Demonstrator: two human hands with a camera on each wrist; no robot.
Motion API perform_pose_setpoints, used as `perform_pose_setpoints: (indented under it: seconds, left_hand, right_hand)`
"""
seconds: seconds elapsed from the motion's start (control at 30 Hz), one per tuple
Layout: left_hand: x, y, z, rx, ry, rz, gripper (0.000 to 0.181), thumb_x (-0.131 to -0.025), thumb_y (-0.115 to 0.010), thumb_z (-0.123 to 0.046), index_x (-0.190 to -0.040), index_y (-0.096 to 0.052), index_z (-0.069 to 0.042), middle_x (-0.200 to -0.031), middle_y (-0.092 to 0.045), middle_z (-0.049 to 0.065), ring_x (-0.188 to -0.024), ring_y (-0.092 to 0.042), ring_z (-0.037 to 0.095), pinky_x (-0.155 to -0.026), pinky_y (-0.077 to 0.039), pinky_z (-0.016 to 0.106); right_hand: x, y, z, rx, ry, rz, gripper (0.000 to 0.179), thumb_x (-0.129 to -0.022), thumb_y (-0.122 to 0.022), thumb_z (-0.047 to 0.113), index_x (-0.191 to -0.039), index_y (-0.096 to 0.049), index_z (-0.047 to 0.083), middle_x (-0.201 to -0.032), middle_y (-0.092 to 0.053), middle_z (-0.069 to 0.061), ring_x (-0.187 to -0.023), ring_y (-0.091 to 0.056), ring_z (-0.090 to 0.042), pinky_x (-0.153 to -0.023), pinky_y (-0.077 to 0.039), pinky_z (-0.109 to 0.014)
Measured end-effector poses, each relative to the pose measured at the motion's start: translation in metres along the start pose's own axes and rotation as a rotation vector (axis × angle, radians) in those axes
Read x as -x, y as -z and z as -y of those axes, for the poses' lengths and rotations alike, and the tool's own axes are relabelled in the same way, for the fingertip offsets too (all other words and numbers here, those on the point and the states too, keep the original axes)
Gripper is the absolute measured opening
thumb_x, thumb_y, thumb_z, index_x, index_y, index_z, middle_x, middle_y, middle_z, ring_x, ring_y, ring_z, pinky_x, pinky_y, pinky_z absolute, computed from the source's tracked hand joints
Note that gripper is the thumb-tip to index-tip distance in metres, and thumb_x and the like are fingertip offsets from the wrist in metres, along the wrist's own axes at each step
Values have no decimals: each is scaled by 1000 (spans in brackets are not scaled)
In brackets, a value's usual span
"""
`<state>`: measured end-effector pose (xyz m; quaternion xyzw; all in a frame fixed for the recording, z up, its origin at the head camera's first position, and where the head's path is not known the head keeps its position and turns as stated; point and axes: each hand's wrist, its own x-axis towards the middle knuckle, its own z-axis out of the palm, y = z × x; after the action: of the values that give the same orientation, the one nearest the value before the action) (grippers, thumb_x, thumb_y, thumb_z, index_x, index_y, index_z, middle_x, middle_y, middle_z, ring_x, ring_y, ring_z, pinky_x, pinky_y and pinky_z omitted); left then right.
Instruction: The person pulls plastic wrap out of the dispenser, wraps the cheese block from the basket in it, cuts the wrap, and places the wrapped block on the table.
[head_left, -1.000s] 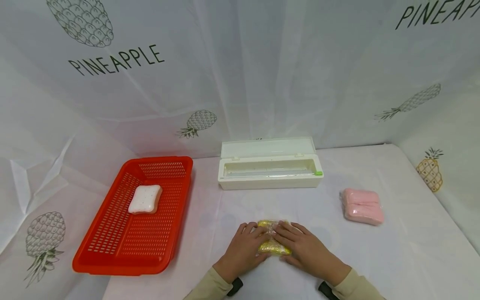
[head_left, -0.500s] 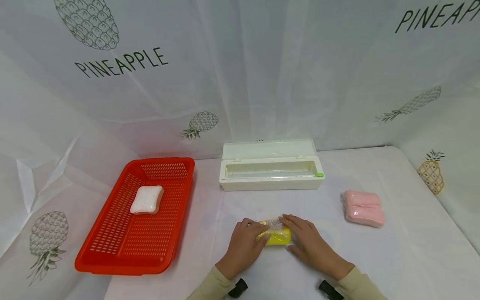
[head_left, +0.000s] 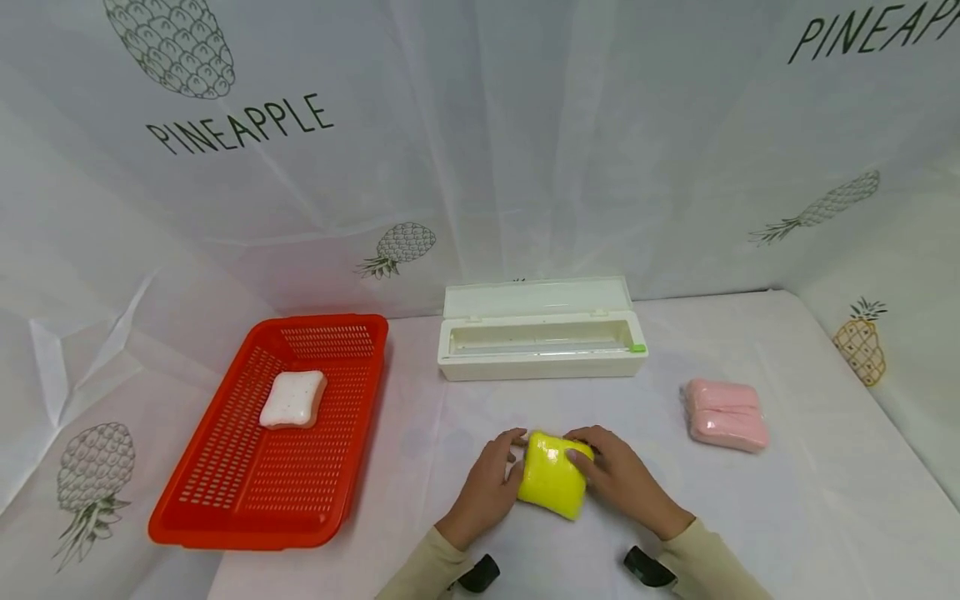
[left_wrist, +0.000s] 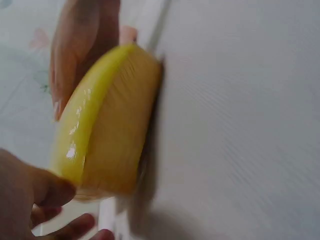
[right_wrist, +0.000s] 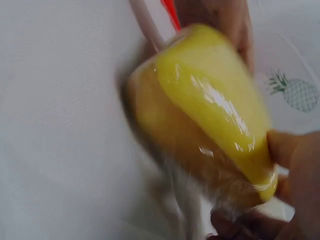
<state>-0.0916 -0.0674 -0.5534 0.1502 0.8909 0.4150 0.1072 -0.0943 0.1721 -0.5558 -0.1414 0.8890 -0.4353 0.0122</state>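
Note:
A yellow toast-shaped block [head_left: 553,479] with tan sides, wrapped in clear film, is at the front middle of the table. My right hand [head_left: 630,479] pinches its upper right part, thumb on the yellow face and fingers behind. My left hand [head_left: 489,482] is at the block's left edge, its fingers relaxed and bent. In the left wrist view, the left thumb [left_wrist: 55,189] meets one end of the block while the other fingers are apart from it. Blur softens the block [right_wrist: 215,105] in the right wrist view, where loose film shows along its lower edge.
Behind the hands stands a long white cling film dispenser [head_left: 540,367], lid raised. To the left, a red plastic basket [head_left: 277,521] holds a white toast-shaped block [head_left: 292,398]. A pink film-wrapped block [head_left: 726,415] lies to the right. A white pineapple-print curtain [head_left: 495,167] hangs behind.
The block lay under both hands with crinkled film on top. It has been turned over, so its smooth yellow face now shows, and the right thumb has moved onto it.

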Motion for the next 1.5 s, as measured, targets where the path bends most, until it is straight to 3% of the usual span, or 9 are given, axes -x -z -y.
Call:
perform_pose_setpoints:
  seconds: [0.2, 0.47, 0.6, 0.87, 1.1, 1.27, 1.33, 1.4, 1.5]
  left_hand:
    - [-2, -1, 9, -108, -73, 55, 57, -104, -59, -4, -158, -45, -14, -157, -50, 2, -137, -46, 22, -118, -41, 47]
    - [-2, 1, 17, -164, -78, 186, 91, -95, -79, -38, -167, -29, -17, -160, -45, 1, -143, -36, 23, -114, -36, 48]
    - [-3, -4, 17, -237, -89, 130, 106, -83, -92, -41, -167, -32, -16, -152, -54, -2, -139, -39, 22, -109, -40, 44]
    - [-6, -18, 2, -332, -120, 47, 100, -77, -97, -41, -158, -48, -9, -142, -64, 1, -133, -46, 23, -107, -42, 45]
    - [-13, -37, -18, -444, -221, 94, 105, -80, -92, -50, -161, -40, -7, -149, -57, 2, -137, -44, 19, -114, -38, 41]
    - [-22, -54, -34, -513, -319, 151, 104, -82, -89, -53, -161, -38, -7, -154, -53, 0, -138, -43, 17, -115, -38, 36]
    - [-27, -63, -41, -566, -355, 163, 104, -83, -87, -55, -161, -38, -8, -153, -54, -1, -137, -43, 16, -115, -38, 34]
    - [-32, -74, -48, -618, -382, 171, 103, -85, -84, -59, -162, -38, -9, -153, -53, -4, -136, -44, 14, -114, -38, 32]
    - [-40, -89, -60, -675, -409, 174, 101, -86, -80, -63, -162, -39, -12, -153, -53, -7, -134, -45, 12, -112, -38, 28]
  right_hand:
    - [5, -2, 2, 59, 53, 4, 44, -99, -77, 24, -136, -65, 5, -129, -64, -5, -119, -64, -27, -104, -53, -54]
    - [24, 1, 2, 276, 147, 107, 112, -71, -99, 39, -159, -41, 1, -155, -50, -20, -135, -56, -40, -107, -50, -61]
    - [26, -2, 1, 298, 115, 101, 113, -70, -101, 33, -159, -40, 1, -153, -52, -18, -136, -54, -39, -109, -47, -61]
    - [31, 4, -7, 276, 53, 56, 106, -66, -102, 22, -153, -46, -1, -148, -57, -18, -134, -56, -40, -109, -46, -63]
    - [44, 30, -23, 265, 110, 12, 103, -63, -102, 15, -150, -49, 0, -145, -59, -16, -132, -54, -41, -106, -46, -64]
    - [63, 53, -43, 241, 48, -15, 105, -62, -103, 13, -152, -51, 3, -146, -60, -13, -131, -54, -35, -112, -34, -22]
    - [72, 61, -52, 234, 8, -24, 105, -61, -103, 14, -152, -51, 3, -147, -59, -15, -130, -53, -36, -112, -34, -26]
    - [80, 69, -61, 241, -30, -23, 107, -61, -103, 14, -152, -49, 2, -147, -58, -18, -129, -52, -39, -110, -40, -43]
    - [91, 81, -75, 253, -81, -25, 107, -62, -102, 14, -152, -46, 0, -147, -56, -22, -127, -51, -41, -111, -40, -40]
